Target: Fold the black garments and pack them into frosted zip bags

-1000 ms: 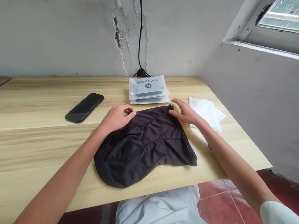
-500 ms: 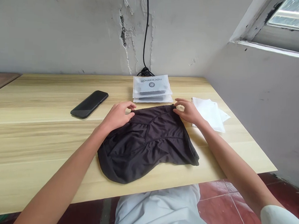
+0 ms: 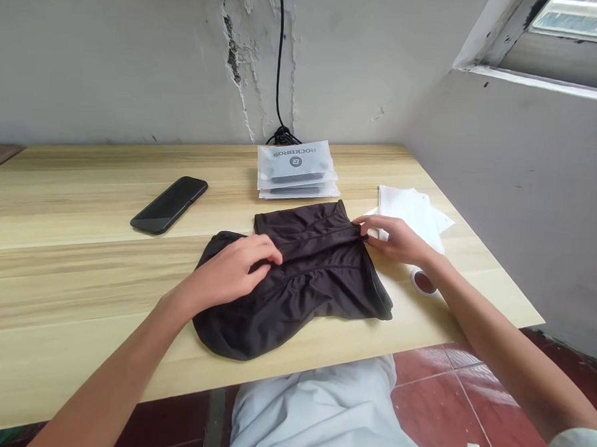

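A black stretchy cloth garment [image 3: 320, 271] with curved seams lies on the wooden table in front of me, its rounded end at the lower left. My left hand [image 3: 239, 266] rests over its left part, thumb and fingers closed on a fold near the middle. At the right edge, my right hand [image 3: 390, 238] pinches the cloth between thumb and fingers. A raised fold runs between the two hands. The far strip of the garment lies flat beyond them. Part of the left side is hidden under my left hand.
Stacked frosted pouches [image 3: 296, 170] printed ROCKBROS sit behind the garment. A black phone [image 3: 169, 205] lies at left. White sheets or bags [image 3: 412, 213] are at right, with a small round roll [image 3: 424, 282] by my right forearm. A black cable [image 3: 279, 62] hangs along the wall.
Both hands have moved from the garment's far edge towards me, the left one also rightwards. They now gather a fold across the cloth. The round roll has come into view.
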`<state>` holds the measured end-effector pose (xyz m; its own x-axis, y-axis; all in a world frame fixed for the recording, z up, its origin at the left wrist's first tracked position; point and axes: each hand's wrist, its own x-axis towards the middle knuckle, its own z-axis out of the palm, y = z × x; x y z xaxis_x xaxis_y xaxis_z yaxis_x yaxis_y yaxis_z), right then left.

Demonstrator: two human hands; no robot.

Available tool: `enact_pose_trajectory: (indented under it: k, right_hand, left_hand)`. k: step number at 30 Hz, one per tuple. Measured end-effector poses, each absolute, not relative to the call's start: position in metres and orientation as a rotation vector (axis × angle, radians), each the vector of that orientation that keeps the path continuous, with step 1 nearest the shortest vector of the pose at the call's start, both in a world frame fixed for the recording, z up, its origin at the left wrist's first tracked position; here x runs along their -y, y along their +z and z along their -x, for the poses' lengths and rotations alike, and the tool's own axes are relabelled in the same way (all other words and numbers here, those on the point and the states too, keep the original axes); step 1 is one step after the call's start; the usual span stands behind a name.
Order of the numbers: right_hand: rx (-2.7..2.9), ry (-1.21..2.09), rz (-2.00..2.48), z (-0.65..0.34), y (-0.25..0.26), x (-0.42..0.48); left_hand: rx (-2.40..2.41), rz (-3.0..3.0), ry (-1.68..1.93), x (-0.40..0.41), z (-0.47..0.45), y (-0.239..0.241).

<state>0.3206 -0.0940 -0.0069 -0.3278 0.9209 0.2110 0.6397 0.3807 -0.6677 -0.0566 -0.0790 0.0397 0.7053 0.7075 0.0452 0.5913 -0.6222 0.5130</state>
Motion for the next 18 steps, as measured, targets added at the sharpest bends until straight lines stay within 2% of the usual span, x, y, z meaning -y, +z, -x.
enact_pose_trajectory:
  k: [3, 7, 13, 18]
  right_hand:
    - [2.088, 0.611, 1.350, -0.317, -0.001, 0.111]
    - [2.155, 0.628, 1.213, -0.300, 0.015, 0.147]
    - [2.484, 0.668, 1.188, -0.318, 0.006, 0.183]
    - [2.467, 0.617, 1.205, -0.340, 0.000, 0.203]
  left_hand:
    - [-1.005, -2.466, 0.225, 0.084, 0.064, 0.035]
    - [-1.035, -2.551, 0.331, 0.103, 0.061, 0.040]
    - [-0.854, -2.660, 0.067, 0.151, 0.073, 0.029]
    - [-0.977, -2.767, 0.217, 0.168, 0.107, 0.018]
